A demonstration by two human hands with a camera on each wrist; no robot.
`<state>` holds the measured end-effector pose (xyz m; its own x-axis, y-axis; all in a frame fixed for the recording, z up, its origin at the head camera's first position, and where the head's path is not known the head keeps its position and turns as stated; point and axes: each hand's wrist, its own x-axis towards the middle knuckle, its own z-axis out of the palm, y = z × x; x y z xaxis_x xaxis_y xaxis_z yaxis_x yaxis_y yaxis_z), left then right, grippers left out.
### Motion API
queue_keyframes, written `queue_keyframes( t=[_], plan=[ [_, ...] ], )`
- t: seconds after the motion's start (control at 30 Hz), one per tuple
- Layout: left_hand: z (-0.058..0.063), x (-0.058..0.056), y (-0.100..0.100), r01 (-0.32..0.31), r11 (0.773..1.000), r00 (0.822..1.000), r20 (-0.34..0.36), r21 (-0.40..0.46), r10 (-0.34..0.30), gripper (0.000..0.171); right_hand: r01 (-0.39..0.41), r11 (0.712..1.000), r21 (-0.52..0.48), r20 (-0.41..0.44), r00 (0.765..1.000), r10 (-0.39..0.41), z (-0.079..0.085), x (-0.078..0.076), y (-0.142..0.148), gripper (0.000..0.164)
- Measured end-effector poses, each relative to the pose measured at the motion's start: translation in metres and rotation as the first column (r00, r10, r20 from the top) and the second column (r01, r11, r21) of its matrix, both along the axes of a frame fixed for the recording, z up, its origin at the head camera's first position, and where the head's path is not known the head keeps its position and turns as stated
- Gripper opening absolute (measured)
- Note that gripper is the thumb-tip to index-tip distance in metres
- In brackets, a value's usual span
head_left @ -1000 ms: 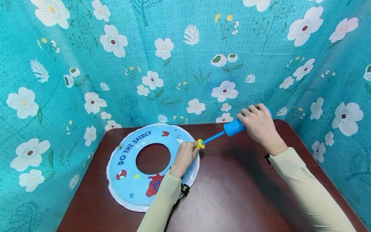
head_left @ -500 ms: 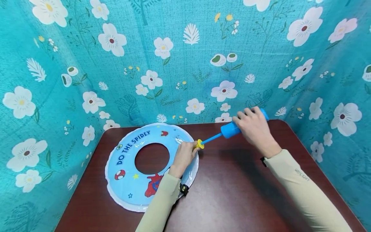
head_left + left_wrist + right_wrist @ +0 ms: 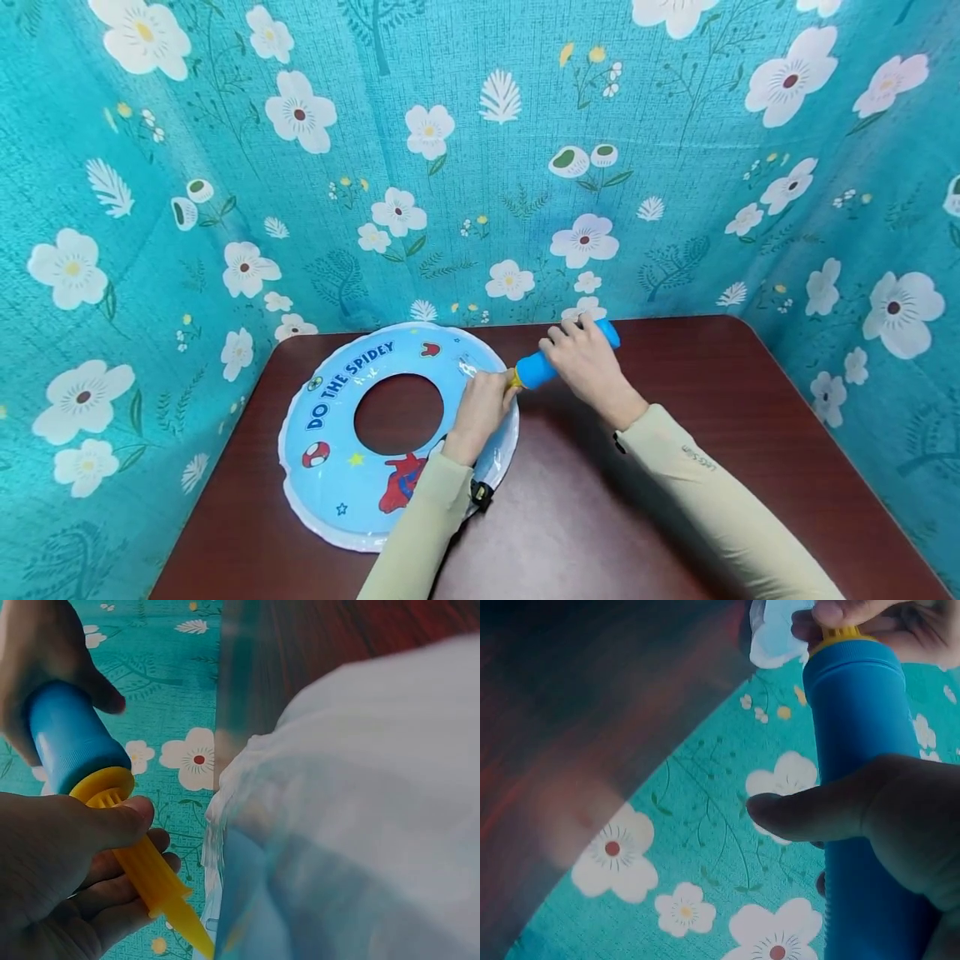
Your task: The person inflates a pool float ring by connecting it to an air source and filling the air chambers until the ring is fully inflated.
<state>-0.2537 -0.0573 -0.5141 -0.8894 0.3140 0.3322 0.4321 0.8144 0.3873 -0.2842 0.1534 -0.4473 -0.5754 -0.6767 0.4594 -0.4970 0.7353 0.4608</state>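
A blue hand pump (image 3: 537,370) slants down toward a light-blue swim ring (image 3: 315,475) lettered "DO THE SPIDEY". My right hand (image 3: 585,358) grips the pump's blue barrel (image 3: 862,720), thumb lying across it in the right wrist view. With thumb and fingers my left hand (image 3: 482,408) pinches the pump's yellow nozzle (image 3: 146,870), just below its flange (image 3: 103,784). The barrel's end sits right at that flange, and the blue rod is out of sight. In the left wrist view the nozzle's tip meets the ring's edge. The ring looks slack, with a wrinkled rim.
A dark red-brown table (image 3: 570,517) carries the ring on its left half. Teal flowered cloth (image 3: 480,167) hangs behind the table and along both sides.
My right hand has moved down and left, sliding the blue barrel along its rod to the yellow flange. The left hand keeps its pinch on the nozzle, and the ring stays in place.
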Motion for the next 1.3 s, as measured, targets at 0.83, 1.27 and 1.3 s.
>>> queue_keyframes(
  t=[0.83, 1.27, 1.3],
  plan=[
    [0.000, 0.003, -0.002, -0.047, 0.998, 0.999, -0.025, -0.031, 0.046, 0.015, 0.039, 0.993, -0.108, -0.013, 0.999, -0.041, 0.068, 0.009, 0.093, 0.036],
    [0.002, 0.005, 0.002, -0.043, 0.995, 0.997, -0.059, 0.093, 0.049, 0.024, 0.009, 0.987, -0.162, -0.100, 0.995, -0.025, 0.071, 0.008, 0.091, 0.022],
    [0.002, 0.005, 0.003, -0.058, 0.994, 0.996, -0.069, 0.095, 0.064, 0.025, 0.014, 0.987, -0.161, -0.101, 0.994, -0.030, 0.071, 0.008, 0.091, 0.023]
  ],
)
